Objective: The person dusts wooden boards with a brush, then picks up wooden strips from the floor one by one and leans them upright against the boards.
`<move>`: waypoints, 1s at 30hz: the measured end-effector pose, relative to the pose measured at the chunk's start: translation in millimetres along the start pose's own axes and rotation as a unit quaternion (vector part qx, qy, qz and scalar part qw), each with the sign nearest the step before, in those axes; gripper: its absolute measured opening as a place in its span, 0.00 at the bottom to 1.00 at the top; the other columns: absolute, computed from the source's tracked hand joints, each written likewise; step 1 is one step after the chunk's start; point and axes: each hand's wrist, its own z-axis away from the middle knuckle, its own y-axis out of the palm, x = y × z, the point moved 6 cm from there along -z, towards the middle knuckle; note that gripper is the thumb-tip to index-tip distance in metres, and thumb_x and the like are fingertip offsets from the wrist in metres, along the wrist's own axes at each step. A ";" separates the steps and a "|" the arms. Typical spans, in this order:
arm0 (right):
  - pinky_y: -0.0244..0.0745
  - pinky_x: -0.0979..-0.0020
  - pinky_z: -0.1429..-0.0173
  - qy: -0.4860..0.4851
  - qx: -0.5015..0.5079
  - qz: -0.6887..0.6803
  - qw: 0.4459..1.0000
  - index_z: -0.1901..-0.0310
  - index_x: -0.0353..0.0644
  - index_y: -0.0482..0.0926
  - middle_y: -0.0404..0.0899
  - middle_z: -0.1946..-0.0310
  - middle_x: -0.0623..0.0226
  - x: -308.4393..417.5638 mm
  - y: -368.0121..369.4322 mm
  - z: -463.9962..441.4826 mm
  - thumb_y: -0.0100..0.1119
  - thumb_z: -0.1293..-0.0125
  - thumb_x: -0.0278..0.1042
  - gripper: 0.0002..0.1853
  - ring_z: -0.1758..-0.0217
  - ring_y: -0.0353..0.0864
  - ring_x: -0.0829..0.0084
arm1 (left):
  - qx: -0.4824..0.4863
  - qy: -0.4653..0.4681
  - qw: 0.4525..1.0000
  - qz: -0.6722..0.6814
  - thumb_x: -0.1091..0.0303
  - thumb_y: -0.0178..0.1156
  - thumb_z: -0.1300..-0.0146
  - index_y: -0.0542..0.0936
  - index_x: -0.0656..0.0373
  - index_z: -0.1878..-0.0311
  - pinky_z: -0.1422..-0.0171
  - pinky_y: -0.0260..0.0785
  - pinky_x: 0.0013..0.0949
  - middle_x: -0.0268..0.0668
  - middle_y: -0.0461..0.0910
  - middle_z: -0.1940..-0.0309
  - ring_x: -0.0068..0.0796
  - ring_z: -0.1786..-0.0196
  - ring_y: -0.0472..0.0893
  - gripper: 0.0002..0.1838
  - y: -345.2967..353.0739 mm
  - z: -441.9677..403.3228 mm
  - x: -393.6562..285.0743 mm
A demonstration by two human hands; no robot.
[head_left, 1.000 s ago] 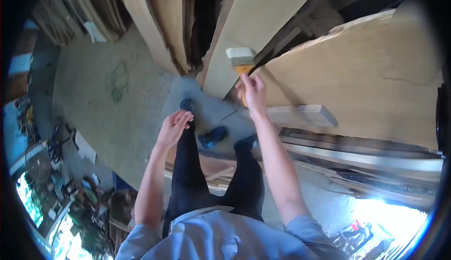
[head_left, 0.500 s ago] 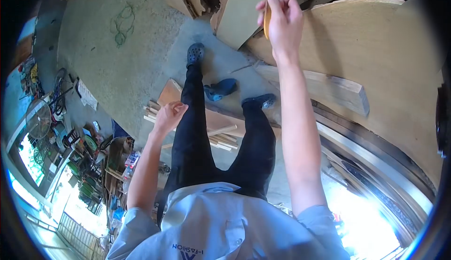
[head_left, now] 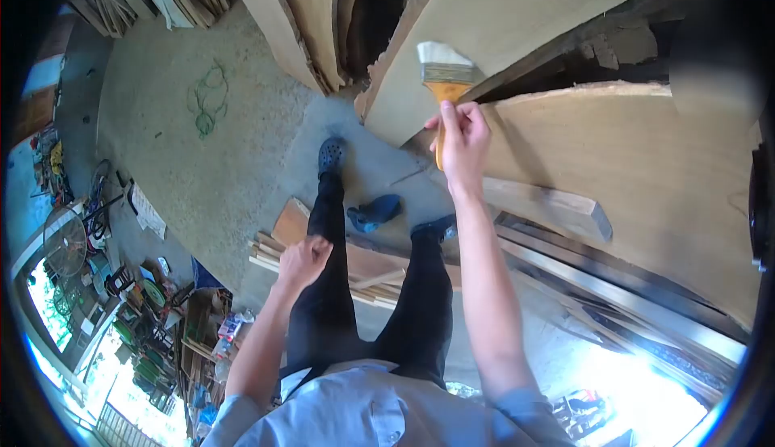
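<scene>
My right hand (head_left: 464, 146) is wrapped round the orange-yellow handle of a wide flat paintbrush (head_left: 449, 83). The brush has a metal band and pale bristles that point away from me, over a light wooden board (head_left: 492, 23); whether they touch it I cannot tell. Near my left thigh, my left hand (head_left: 305, 261) hangs with its fingers curled in, and nothing shows in it. A broad curved sheet of plywood (head_left: 638, 180) lies to the right of my right hand, with a rough front edge.
A squared wooden beam (head_left: 557, 205) lies beside the plywood. Between my feet is a dark blue clog-like item (head_left: 375, 213). Thin wood strips (head_left: 375, 289) lie on the floor behind my legs. A loop of green cord (head_left: 206, 104) rests on the concrete, and a fan (head_left: 64, 241) stands far left.
My right hand and the brush have come lower and slightly left in view, so the whole brush head now shows. My left hand sits lower with fingers more curled, and the view has tilted upward.
</scene>
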 end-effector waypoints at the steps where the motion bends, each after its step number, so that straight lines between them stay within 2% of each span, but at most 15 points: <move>1: 0.69 0.77 0.83 0.000 -0.013 -0.002 1.000 0.69 0.41 0.67 0.81 0.77 0.65 0.5 -0.8 -2.3 0.57 0.28 0.36 0.14 0.82 0.75 0.83 | 0.008 0.000 1.000 0.000 0.51 0.61 0.36 0.84 0.51 0.60 0.60 0.76 0.43 0.39 0.86 0.68 0.41 0.63 0.86 0.14 5.1 4.6 10.2; 5: 0.66 0.78 0.84 0.039 -0.052 0.043 0.997 0.69 0.41 0.68 0.82 0.77 0.65 -44.5 -7.0 -2.3 0.57 0.27 0.38 0.15 0.84 0.72 0.83 | -0.021 0.049 0.994 0.095 0.54 0.61 0.35 0.84 0.53 0.60 0.61 0.75 0.39 0.38 0.85 0.69 0.39 0.65 0.85 0.13 -4.0 1.6 -9.8; 7: 0.64 0.78 0.85 0.132 -0.053 0.009 0.990 0.68 0.41 0.68 0.82 0.77 0.65 -54.9 -4.2 10.9 0.57 0.27 0.39 0.15 0.84 0.72 0.83 | -0.026 0.085 0.984 0.152 0.56 0.61 0.34 0.84 0.55 0.59 0.60 0.75 0.36 0.38 0.85 0.70 0.36 0.66 0.85 0.12 -15.0 -17.8 -51.6; 9: 0.65 0.79 0.83 0.081 -0.068 -0.006 0.994 0.67 0.41 0.67 0.81 0.76 0.65 -31.7 -5.6 15.8 0.56 0.26 0.38 0.14 0.84 0.71 0.83 | -0.015 0.138 0.955 0.261 0.59 0.57 0.30 0.83 0.59 0.58 0.60 0.73 0.32 0.35 0.85 0.70 0.28 0.67 0.84 0.13 -21.4 -45.5 -95.3; 11: 0.65 0.80 0.81 -0.001 -0.094 -0.051 0.994 0.67 0.41 0.66 0.81 0.75 0.65 8.9 -7.0 20.6 0.55 0.25 0.37 0.13 0.84 0.71 0.83 | 0.030 0.174 0.931 0.318 0.56 0.50 0.24 0.81 0.64 0.53 0.56 0.71 0.25 0.31 0.82 0.63 0.18 0.66 0.76 0.20 -41.2 -68.0 -152.3; 13: 0.66 0.81 0.79 -0.070 -0.123 -0.072 0.987 0.67 0.42 0.65 0.81 0.74 0.65 47.2 -10.1 25.6 0.54 0.25 0.35 0.13 0.83 0.70 0.84 | 0.007 0.189 0.860 0.474 0.56 0.48 0.23 0.80 0.66 0.49 0.53 0.71 0.25 0.33 0.82 0.60 0.19 0.63 0.76 0.21 -68.8 -78.2 -210.0; 15: 0.66 0.81 0.79 -0.106 -0.130 -0.078 0.983 0.67 0.42 0.65 0.81 0.74 0.65 61.9 -10.7 19.8 0.54 0.25 0.36 0.13 0.83 0.70 0.84 | -0.010 0.248 0.838 0.485 0.55 0.47 0.22 0.79 0.65 0.44 0.52 0.70 0.25 0.35 0.82 0.58 0.18 0.60 0.77 0.22 -103.9 -77.8 -260.7; 16: 0.66 0.80 0.79 -0.093 -0.125 -0.051 0.986 0.67 0.42 0.65 0.80 0.74 0.66 53.3 -10.2 14.4 0.53 0.24 0.36 0.13 0.83 0.70 0.84 | -0.017 0.249 0.851 0.463 0.55 0.48 0.23 0.79 0.65 0.43 0.52 0.72 0.27 0.37 0.83 0.59 0.22 0.59 0.80 0.22 -111.2 -78.3 -276.0; 18: 0.66 0.78 0.79 0.042 -0.131 -0.087 0.987 0.67 0.42 0.67 0.80 0.75 0.66 16.5 -1.1 14.1 0.55 0.25 0.39 0.14 0.82 0.70 0.82 | -0.040 0.252 0.869 0.424 0.55 0.50 0.25 0.78 0.63 0.42 0.53 0.75 0.32 0.42 0.85 0.59 0.31 0.56 0.85 0.22 -124.5 -80.1 -296.5; 19: 0.67 0.77 0.79 0.105 -0.122 -0.070 0.985 0.67 0.42 0.68 0.80 0.75 0.66 -6.7 1.4 17.6 0.56 0.26 0.39 0.14 0.82 0.71 0.81 | -0.053 0.252 0.886 0.386 0.55 0.51 0.26 0.78 0.63 0.41 0.52 0.75 0.32 0.43 0.85 0.59 0.32 0.55 0.85 0.22 -120.2 -83.9 -292.3; 21: 0.67 0.77 0.78 0.061 -0.156 0.026 0.986 0.66 0.41 0.68 0.80 0.75 0.66 -56.1 1.2 20.0 0.57 0.26 0.40 0.14 0.81 0.73 0.80 | -0.081 0.246 0.915 0.310 0.55 0.52 0.27 0.78 0.63 0.41 0.50 0.75 0.34 0.45 0.85 0.57 0.34 0.52 0.85 0.22 -90.1 -98.8 -263.4; 22: 0.68 0.77 0.77 0.042 -0.175 0.073 0.981 0.65 0.41 0.69 0.80 0.74 0.65 -67.7 5.0 22.2 0.57 0.27 0.41 0.14 0.81 0.73 0.80 | -0.096 0.245 0.902 0.342 0.57 0.55 0.28 0.78 0.63 0.41 0.49 0.75 0.34 0.45 0.84 0.56 0.36 0.53 0.85 0.21 -80.3 -101.2 -247.0; 23: 0.68 0.77 0.76 0.052 -0.174 0.017 0.983 0.65 0.41 0.68 0.80 0.74 0.65 -58.4 13.2 25.5 0.57 0.27 0.41 0.14 0.81 0.74 0.79 | -0.034 0.207 0.889 0.408 0.60 0.54 0.26 0.76 0.64 0.39 0.42 0.70 0.30 0.40 0.83 0.53 0.27 0.51 0.80 0.21 -82.8 -89.9 -236.3; 26: 0.69 0.75 0.73 0.063 -0.195 -0.083 0.975 0.65 0.43 0.68 0.80 0.72 0.63 15.7 32.8 30.5 0.55 0.26 0.40 0.13 0.79 0.75 0.78 | -0.025 0.160 0.889 0.429 0.59 0.55 0.26 0.77 0.63 0.41 0.47 0.72 0.28 0.38 0.82 0.54 0.25 0.55 0.80 0.19 -87.2 -88.3 -195.7; 30: 0.71 0.73 0.68 -0.105 -0.235 -0.095 0.962 0.65 0.43 0.68 0.81 0.71 0.62 103.0 58.2 0.9 0.55 0.26 0.41 0.13 0.75 0.76 0.76 | 0.039 0.163 0.882 0.441 0.59 0.54 0.26 0.76 0.62 0.42 0.51 0.72 0.27 0.35 0.82 0.56 0.23 0.58 0.79 0.18 -119.0 -97.5 -172.3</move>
